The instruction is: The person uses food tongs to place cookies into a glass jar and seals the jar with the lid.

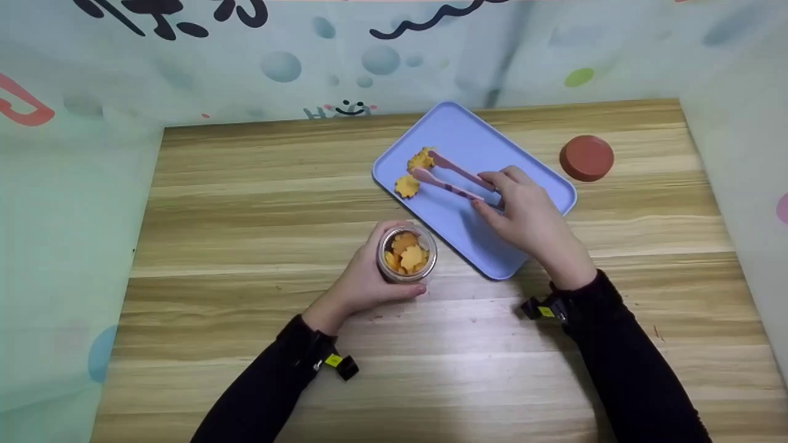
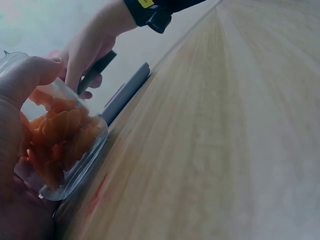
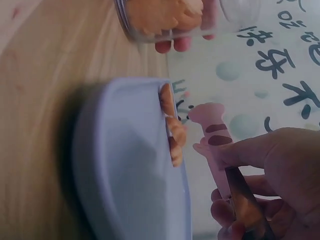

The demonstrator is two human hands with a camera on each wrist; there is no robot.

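- Left hand (image 1: 363, 277): wrapped around the clear jar (image 1: 433, 253), thumb along the near side, fingers at the far side. The forearm enters from the lower left and angles up to the right.
- Right hand (image 1: 529, 215): gripping the pink tongs (image 1: 452, 188) over the tray (image 1: 502, 267), thumb on the near arm, fingers on the far arm. The forearm enters from the lower right and angles up to the left.
- Tongs: arms spread, tips at the cluster of yellow flower-shaped pieces (image 1: 422, 161); whether the tips touch them cannot be told.
- Single piece (image 1: 406, 186): on the tray, just beside the cluster.
- Jar: uncapped, partly filled with similar pieces, near the tray's lower left edge.
- Tray: blue, set diagonally on the worktop (image 1: 246, 246).
- Red lid (image 1: 586, 158): on the worktop, right of the tray.
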